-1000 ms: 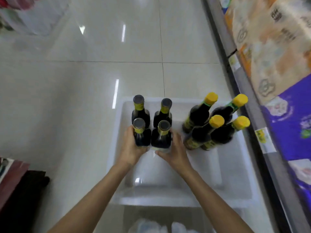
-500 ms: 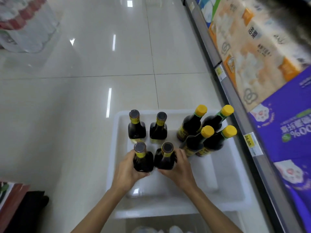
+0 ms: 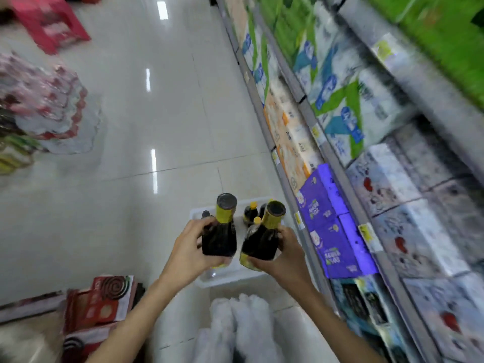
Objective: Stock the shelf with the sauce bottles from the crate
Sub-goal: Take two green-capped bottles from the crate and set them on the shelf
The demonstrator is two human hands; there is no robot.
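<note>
left hand [image 3: 189,254] wrapped round one dark sauce bottle [image 3: 220,231], right hand [image 3: 284,254] gripping another bottle [image 3: 262,238], both held up side by side over the white crate [image 3: 230,277] on the floor, shelf [image 3: 348,184] stood just to the right, a few bottles were left in the crate

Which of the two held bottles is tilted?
The bottle in the right hand, bottle, leans right; the left hand holds its bottle nearly upright.

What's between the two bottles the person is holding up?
Only a narrow gap: the head view shows the white crate below, between the left bottle and right bottle.
</note>
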